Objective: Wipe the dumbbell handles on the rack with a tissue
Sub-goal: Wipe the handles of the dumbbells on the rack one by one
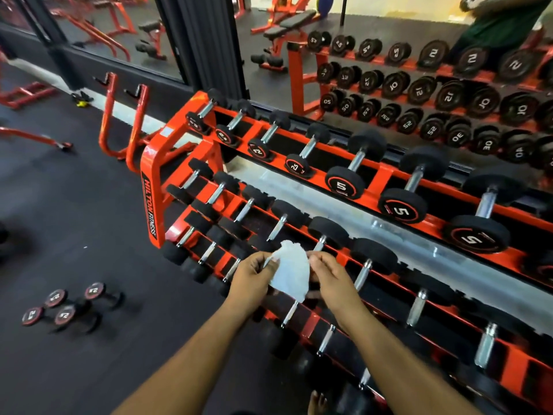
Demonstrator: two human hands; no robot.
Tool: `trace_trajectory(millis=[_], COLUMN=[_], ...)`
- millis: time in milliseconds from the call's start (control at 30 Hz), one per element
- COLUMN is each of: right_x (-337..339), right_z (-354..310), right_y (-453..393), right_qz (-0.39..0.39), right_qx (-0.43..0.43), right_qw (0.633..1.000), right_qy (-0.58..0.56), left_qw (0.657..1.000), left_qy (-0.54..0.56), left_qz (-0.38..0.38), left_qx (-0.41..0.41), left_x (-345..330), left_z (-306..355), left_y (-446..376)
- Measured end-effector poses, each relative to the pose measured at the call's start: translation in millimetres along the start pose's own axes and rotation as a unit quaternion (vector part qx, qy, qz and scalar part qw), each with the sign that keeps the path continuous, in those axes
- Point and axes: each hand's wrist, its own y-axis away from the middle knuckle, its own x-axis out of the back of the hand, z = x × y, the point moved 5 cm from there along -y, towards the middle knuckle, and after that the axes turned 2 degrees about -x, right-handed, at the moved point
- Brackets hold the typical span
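Both forearms reach forward from the bottom of the view, and the hands meet over the lower tiers of the red rack [151, 187]. Left hand [251, 275] pinches the left edge of the white tissue [290, 269] with curled fingers; right hand [330, 275] pinches its right edge in the same manner, so the tissue hangs crumpled between them, held above the rack and not touching any handle. Directly beneath the tissue, a chrome dumbbell handle [291, 313] shows below its lower corner. Beyond the hands, further black dumbbells sit in rows on the rack, chrome handles pointing away; those on the top tier, up and to the right, bear the figure 5 [341, 185]. Left of the left hand, four small dumbbells [64, 305] lie on the dark floor, well apart from the rack. Behind the rack, beyond both hands, a mirror [419, 85] reflects more dumbbells.
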Motion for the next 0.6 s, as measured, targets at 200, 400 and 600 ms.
trace_trajectory(millis=[200, 400, 600], right_x=[-18, -6, -54], right_z=[-13, -29, -38], right_y=[-13, -16, -20], right_qz=[0.024, 0.158, 0.126], right_qx=[0.104, 0.074, 0.069], right_qw=[0.984, 0.983, 0.989], right_qy=[0.144, 0.062, 0.038], left_qw=[0.998, 0.998, 0.987], left_qy=[-0.034, 0.003, -0.013], left_qz=[-0.037, -0.044, -0.135], left_qx=[-0.026, -0.037, -0.089], left_x=[4, 38, 69], left_z=[7, 11, 19], left_y=[-19, -45, -67])
